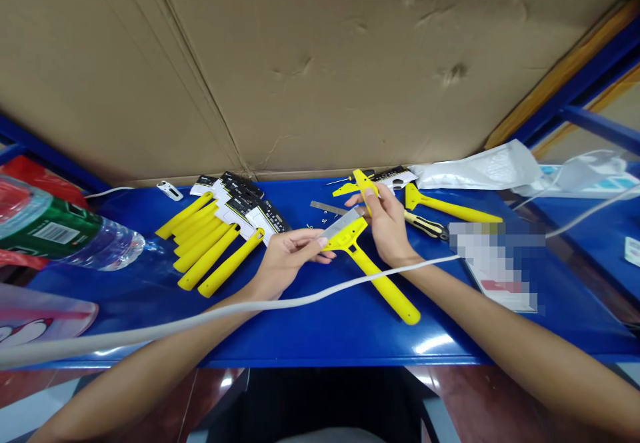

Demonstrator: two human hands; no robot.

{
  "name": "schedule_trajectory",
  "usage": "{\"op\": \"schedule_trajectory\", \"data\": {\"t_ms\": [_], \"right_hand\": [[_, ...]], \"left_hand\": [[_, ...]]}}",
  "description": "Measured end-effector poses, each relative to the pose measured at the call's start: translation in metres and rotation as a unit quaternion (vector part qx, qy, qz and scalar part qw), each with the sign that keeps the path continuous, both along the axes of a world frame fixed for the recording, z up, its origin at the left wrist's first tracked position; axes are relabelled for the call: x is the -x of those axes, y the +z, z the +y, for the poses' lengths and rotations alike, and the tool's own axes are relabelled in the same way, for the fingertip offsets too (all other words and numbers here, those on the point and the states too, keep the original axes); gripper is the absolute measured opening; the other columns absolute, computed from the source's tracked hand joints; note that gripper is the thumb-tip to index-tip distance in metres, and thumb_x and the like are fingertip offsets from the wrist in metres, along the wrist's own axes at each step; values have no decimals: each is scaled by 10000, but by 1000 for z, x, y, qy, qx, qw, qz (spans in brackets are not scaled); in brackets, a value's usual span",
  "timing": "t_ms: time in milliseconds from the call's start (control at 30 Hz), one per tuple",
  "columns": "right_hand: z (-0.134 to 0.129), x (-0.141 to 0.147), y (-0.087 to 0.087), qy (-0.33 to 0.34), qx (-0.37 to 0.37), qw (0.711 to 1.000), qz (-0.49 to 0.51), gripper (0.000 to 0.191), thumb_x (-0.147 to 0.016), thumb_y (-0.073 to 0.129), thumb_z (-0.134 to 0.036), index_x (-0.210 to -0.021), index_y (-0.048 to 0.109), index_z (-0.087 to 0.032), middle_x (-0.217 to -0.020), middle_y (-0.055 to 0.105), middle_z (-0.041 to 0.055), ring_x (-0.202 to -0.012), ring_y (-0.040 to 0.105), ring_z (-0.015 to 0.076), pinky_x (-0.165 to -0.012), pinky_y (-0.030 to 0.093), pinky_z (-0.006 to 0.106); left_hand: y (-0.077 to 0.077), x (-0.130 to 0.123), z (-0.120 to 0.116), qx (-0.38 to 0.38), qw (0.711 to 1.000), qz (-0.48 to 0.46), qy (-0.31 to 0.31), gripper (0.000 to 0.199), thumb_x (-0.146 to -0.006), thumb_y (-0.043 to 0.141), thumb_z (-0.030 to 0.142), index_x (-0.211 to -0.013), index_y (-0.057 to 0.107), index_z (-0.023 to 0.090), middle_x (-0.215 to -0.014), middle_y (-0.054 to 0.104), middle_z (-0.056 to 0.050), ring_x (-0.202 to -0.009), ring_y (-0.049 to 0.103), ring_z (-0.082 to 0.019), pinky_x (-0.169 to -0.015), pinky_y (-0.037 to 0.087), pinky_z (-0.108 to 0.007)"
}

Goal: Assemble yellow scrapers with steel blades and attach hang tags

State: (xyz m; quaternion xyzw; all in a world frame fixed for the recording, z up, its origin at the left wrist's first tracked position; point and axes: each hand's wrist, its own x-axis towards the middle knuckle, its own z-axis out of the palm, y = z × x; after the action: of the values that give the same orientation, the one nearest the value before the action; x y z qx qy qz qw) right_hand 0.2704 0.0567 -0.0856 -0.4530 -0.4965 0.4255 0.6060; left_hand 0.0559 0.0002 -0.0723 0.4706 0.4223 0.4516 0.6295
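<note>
While the left hand (pixel 287 256) clamps a metal blade (pixel 343 226) against the yellow scraper handle (pixel 384 288) at centre, apparently for alignment, the right hand (pixel 390 226) pinches a yellow strip (pixel 363 184) just beyond, presumably for control.

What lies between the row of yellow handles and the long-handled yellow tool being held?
In the head view, the left hand lies between the yellow handles and the yellow tool, holding the tool's head; lower down, a white cable also crosses.
</note>
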Motion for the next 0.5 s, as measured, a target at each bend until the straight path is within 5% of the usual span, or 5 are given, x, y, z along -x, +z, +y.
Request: {"op": "schedule_trajectory", "data": {"t_ms": [133,300,500], "right_hand": [[8,-10,7,40,39,996,66,437,-930,752,-678,-1107,621,-301,-983,644,16,-747,634,189,-583,559,328],[-3,-3,22,119,86,981,125,463,-867,855,-687,-995,701,-269,-789,344,-58,-637,410,140,-516,468,297],[-23,12,25,191,74,976,79,638,-825,922,-727,-755,496,-257,-728,480,-50,-661,486,128,-628,548,303]], "left_hand": [[10,12,11,-51,996,-3,75,431,-808,1015,479,-1104,908,184,-937,884,-87,-807,857,-250,-841,739,-408],[23,23,22,-87,988,-19,127,417,-759,1045,459,-1052,911,194,-891,877,-67,-787,854,-225,-830,720,-362],[22,22,23,-81,990,-25,109,402,-752,1046,451,-992,885,172,-844,862,-72,-739,833,-214,-780,700,-347]]}}
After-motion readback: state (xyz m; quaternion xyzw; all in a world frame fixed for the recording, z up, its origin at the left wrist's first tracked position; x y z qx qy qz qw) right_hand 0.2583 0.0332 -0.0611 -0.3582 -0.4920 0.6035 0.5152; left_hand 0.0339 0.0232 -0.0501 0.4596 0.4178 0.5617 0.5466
